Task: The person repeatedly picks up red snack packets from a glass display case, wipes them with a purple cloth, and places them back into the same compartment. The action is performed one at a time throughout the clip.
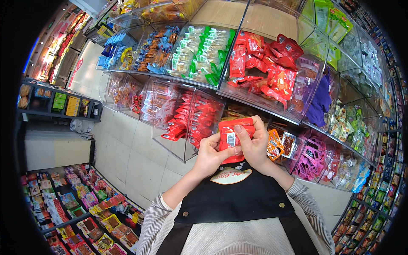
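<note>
Both my hands hold a small stack of red snack pouches [228, 129] in front of my black apron [236, 197]. My left hand [212, 154] grips the left and lower edges, its thumb across the lower front. On the right side, my right hand [256, 143] pinches the pouches with its thumb on the front face. A barcode shows on the top pouch. Beyond my hands, a clear bin holds a loose heap of red pouches [280, 79]. Closer in, another clear bin is filled with rows of red packets [204, 114].
Green-and-white packets [202, 54] fill a clear bin at the back. Purple packs [319, 98] and pink packs [310, 156] lie in bins to the right. Orange packs [274, 145] sit beside my right hand. Snack shelves [79, 220] curve along the lower left, above a tiled floor [143, 143].
</note>
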Demonstrator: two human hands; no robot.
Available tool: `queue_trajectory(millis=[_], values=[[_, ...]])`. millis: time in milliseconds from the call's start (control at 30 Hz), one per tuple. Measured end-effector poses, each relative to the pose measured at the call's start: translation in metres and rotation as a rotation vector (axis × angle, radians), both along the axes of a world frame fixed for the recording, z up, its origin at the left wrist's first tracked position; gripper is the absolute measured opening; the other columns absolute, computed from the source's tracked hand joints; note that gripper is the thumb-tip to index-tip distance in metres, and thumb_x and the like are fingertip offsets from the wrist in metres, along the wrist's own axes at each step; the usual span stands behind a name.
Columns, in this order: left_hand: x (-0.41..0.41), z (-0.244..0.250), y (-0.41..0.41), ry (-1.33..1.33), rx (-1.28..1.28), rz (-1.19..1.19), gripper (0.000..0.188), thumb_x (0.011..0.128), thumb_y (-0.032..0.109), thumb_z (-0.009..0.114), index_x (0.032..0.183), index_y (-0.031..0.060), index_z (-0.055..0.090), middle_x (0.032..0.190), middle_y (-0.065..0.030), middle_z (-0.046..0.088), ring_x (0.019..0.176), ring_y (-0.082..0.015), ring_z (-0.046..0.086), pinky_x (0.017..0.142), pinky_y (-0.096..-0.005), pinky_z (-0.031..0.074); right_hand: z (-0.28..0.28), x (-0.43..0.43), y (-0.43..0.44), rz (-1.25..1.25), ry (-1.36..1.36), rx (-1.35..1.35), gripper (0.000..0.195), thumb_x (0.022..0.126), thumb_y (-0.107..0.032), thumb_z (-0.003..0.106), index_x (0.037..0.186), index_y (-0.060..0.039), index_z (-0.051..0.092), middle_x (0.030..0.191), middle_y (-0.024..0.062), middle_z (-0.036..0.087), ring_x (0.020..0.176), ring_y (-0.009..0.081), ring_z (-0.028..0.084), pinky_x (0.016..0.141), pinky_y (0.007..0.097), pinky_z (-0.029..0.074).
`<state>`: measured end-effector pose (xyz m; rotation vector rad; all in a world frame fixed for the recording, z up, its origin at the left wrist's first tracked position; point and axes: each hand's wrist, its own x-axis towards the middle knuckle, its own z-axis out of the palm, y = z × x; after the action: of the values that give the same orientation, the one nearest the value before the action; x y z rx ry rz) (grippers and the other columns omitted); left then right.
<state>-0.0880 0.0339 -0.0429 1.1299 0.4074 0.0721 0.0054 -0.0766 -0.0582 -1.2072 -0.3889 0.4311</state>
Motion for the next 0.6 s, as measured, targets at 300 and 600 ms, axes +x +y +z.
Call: queue_trajectory(millis=[300, 600], values=[[-0.001, 0.003, 0.012, 0.029, 0.108, -0.156, 0.037, 0.082, 0.009, 0.08, 0.112, -0.0006, 0.062, 0.102, -0.0063, 0.07, 0.092, -0.0113, 0.066, 0.083, -0.0305, 0.055, 0.006, 0.006, -0.001, 0.217, 0.075, -0.006, 0.012, 0.096, -0.01, 0.064, 0.101, -0.0018, 0.056, 0.096, 0.0049, 0.067, 0.091, 0.007, 0.061, 0.083, 0.0261, 0.05], [-0.015, -0.012, 0.023, -0.062, -0.161, 0.12, 0.025, 0.091, 0.006, 0.068, 0.113, -0.0042, 0.062, 0.103, -0.0082, 0.069, 0.092, -0.0125, 0.067, 0.083, -0.032, 0.055, 0.063, 0.126, 0.025, 0.042, -0.376, -0.303, 0.028, 0.103, -0.023, 0.05, 0.107, 0.002, 0.062, 0.095, 0.0097, 0.069, 0.077, 0.0122, 0.065, 0.069, 0.0276, 0.054]])
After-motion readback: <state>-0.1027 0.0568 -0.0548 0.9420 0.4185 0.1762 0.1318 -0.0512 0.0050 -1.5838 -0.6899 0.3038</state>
